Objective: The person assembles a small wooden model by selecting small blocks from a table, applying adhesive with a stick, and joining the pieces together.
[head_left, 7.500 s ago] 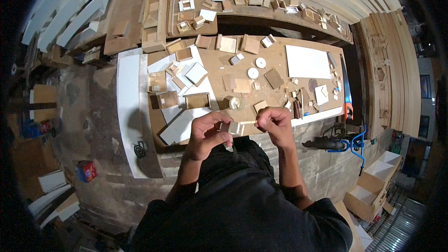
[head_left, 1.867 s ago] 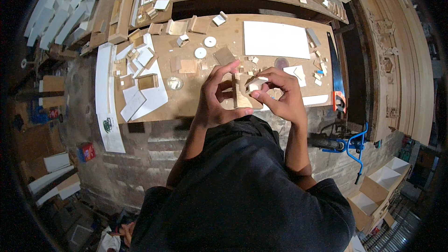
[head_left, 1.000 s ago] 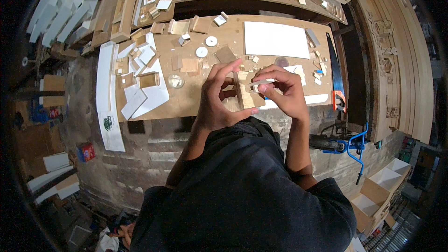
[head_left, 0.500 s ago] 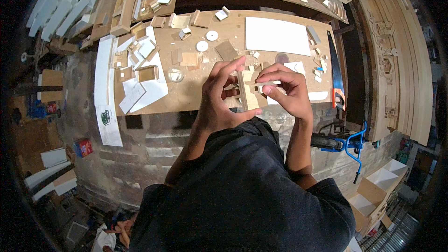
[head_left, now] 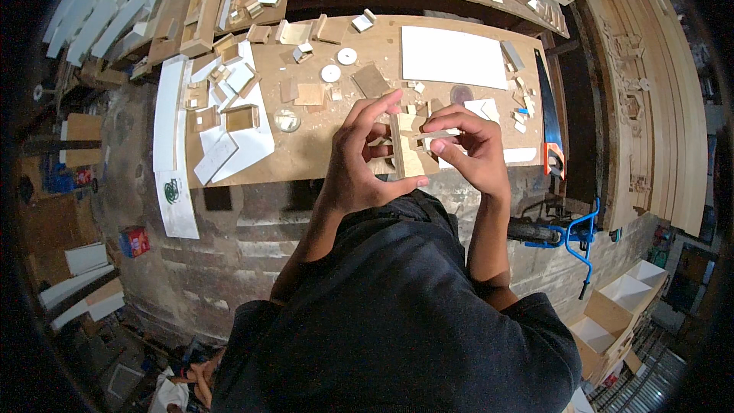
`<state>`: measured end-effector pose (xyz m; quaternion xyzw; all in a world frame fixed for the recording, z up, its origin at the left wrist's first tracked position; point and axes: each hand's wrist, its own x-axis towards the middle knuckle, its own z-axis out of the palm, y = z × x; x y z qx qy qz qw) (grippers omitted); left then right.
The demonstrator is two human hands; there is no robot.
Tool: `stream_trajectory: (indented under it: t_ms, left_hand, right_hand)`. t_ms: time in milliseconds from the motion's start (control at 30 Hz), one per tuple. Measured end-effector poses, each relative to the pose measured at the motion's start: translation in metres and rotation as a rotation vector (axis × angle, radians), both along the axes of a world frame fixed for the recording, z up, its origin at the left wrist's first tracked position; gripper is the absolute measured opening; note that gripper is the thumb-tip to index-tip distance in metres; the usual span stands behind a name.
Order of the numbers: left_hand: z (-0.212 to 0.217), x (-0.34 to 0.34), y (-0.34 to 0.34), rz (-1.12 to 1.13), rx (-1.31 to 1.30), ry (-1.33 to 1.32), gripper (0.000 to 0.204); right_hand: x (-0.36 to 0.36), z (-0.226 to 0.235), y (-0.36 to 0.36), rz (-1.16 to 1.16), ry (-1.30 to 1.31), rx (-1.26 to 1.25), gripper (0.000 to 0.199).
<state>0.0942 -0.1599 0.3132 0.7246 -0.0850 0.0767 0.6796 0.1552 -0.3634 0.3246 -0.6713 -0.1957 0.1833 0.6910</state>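
My left hand (head_left: 358, 159) is wrapped around a small pale wooden piece made of joined panels (head_left: 408, 154), fingers along its far side and thumb at its near end. A thin, light strip of wood (head_left: 437, 134) is pinched between the thumb and fingers of my right hand (head_left: 475, 151), its left end against or very near the panel piece; I cannot tell whether they touch. Both are held above the near edge of the workbench (head_left: 306, 168). Parts of the panel piece are hidden behind my fingers.
A white sheet (head_left: 453, 57) and a handsaw with an orange handle (head_left: 553, 159) lie on the bench's right side. White boards (head_left: 256, 141), small box pieces (head_left: 242, 117), a glass jar (head_left: 287, 121) and white discs (head_left: 330, 73) are to the left. A blue-framed bicycle (head_left: 579, 233) stands at right.
The view has shifted very slightly. My hands hold the same two pieces in almost the same pose, the strip perhaps tilted a little.
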Motion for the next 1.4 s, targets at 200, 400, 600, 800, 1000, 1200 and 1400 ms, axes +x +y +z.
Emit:
stream_trajectory:
  t_ms: [200, 400, 600, 800, 1000, 1200, 1400]
  left_hand:
    - [-0.011, 0.002, 0.008, -0.086, -0.293, 0.151, 0.102]
    - [-0.023, 0.003, 0.015, -0.163, -0.453, 0.217, 0.101]
    - [-0.025, 0.003, 0.012, -0.141, -0.418, 0.195, 0.101]
    - [-0.019, 0.000, -0.008, 0.105, -0.155, -0.085, 0.100]
    - [-0.010, -0.005, -0.018, 0.205, 0.093, -0.176, 0.095]
    - [-0.013, -0.007, -0.020, 0.216, 0.191, -0.195, 0.094]
    - [-0.012, -0.008, -0.017, 0.214, 0.222, -0.203, 0.095]
  right_hand:
    - [-0.005, -0.005, 0.000, -0.071, -0.023, 0.033, 0.028]
    - [-0.007, -0.004, 0.002, -0.081, -0.057, 0.009, 0.029]
    - [-0.006, -0.002, 0.005, -0.164, -0.033, -0.019, 0.048]
    - [-0.010, -0.019, 0.000, -0.022, 0.418, 0.239, 0.060]
    - [-0.013, -0.022, 0.007, -0.031, 0.585, 0.363, 0.052]
    - [-0.015, -0.027, 0.011, -0.082, 0.585, 0.384, 0.048]
    - [-0.017, -0.030, 0.012, -0.114, 0.596, 0.389, 0.047]
